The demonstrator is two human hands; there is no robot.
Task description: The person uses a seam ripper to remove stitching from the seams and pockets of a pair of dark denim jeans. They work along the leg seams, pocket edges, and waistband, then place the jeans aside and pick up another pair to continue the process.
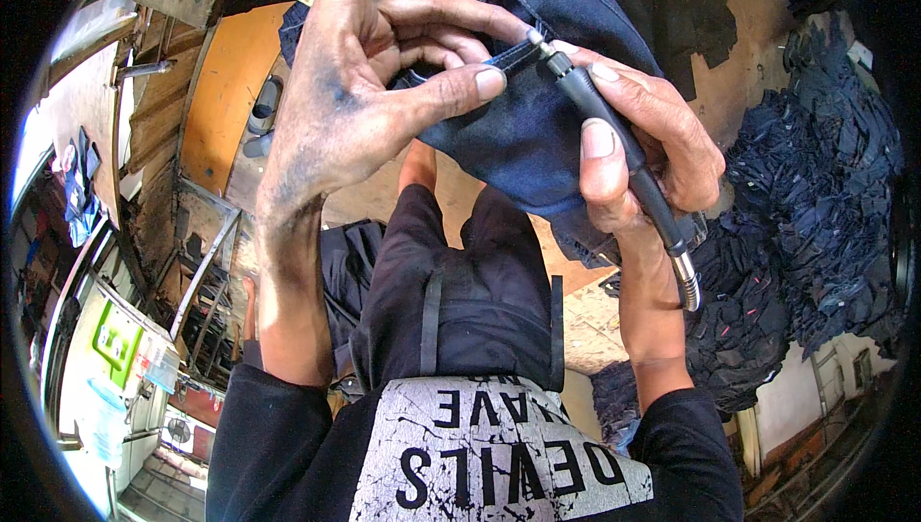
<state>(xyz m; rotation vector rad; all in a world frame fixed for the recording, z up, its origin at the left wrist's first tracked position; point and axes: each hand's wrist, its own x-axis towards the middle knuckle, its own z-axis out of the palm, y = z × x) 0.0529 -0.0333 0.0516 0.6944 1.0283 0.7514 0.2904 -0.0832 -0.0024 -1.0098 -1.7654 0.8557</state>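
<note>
Dark blue jeans (513,143) hang in front of me, with pale seam stitching and a belt loop near the top. My left hand (360,90), smudged dark, pinches a narrow folded edge of the denim between thumb and fingers. Its index fingertip reaches to the tool's tip. In my right hand (667,124) is a black pen-shaped rotary tool (628,148), gripped by thumb and fingers. The metal tip touches or nearly touches the denim edge beside my left index finger; which, I cannot tell. A ribbed metal flexible shaft leaves the tool's lower end.
A big heap of dark garments (815,196) rises at the right. An orange-brown board (235,90) leans at the left, near grey sandals (264,109). Farther left are metal frame bars (206,272), a green plastic item (115,342) and a clear bluish water jug (106,421).
</note>
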